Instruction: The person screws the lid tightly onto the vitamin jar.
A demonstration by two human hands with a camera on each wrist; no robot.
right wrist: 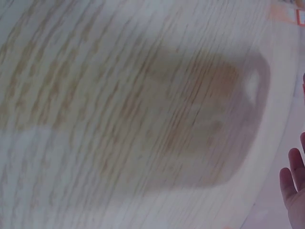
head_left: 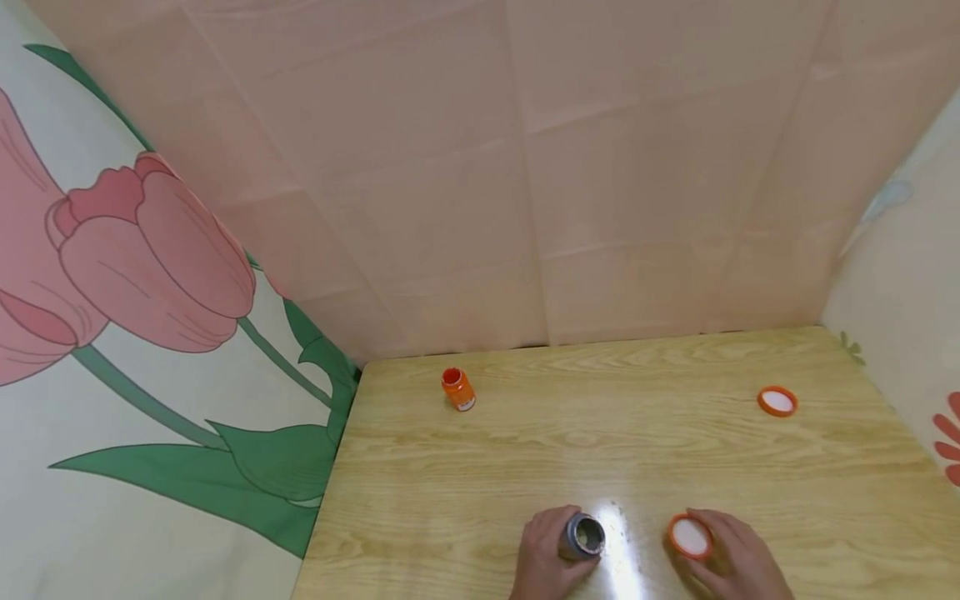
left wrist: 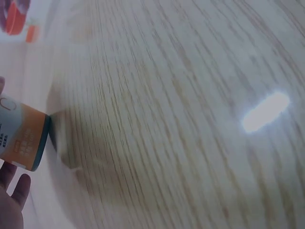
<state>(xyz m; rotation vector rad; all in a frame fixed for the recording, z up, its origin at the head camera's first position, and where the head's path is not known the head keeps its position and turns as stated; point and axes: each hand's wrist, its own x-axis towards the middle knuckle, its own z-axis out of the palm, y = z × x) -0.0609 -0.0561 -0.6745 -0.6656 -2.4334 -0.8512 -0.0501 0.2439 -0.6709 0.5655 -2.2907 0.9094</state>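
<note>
Near the table's front edge my left hand [head_left: 542, 550] grips an uncapped jar with a dark rim [head_left: 574, 540], its mouth facing up toward the head camera. In the left wrist view this jar [left wrist: 26, 136] shows an orange and white label and a dark green end. To its right, my right hand [head_left: 738, 557] holds an orange-rimmed lid [head_left: 690, 537] by its edge, white inner face up. In the right wrist view only a few fingers [right wrist: 296, 167] appear at the right edge; the lid is mostly out of that frame.
An uncapped orange bottle [head_left: 459, 392] stands at the back left of the wood-grain table [head_left: 600, 425]. Another orange-rimmed lid [head_left: 777, 402] lies at the back right, white face up. Fabric-covered walls [head_left: 450, 183] border the table at the back and sides.
</note>
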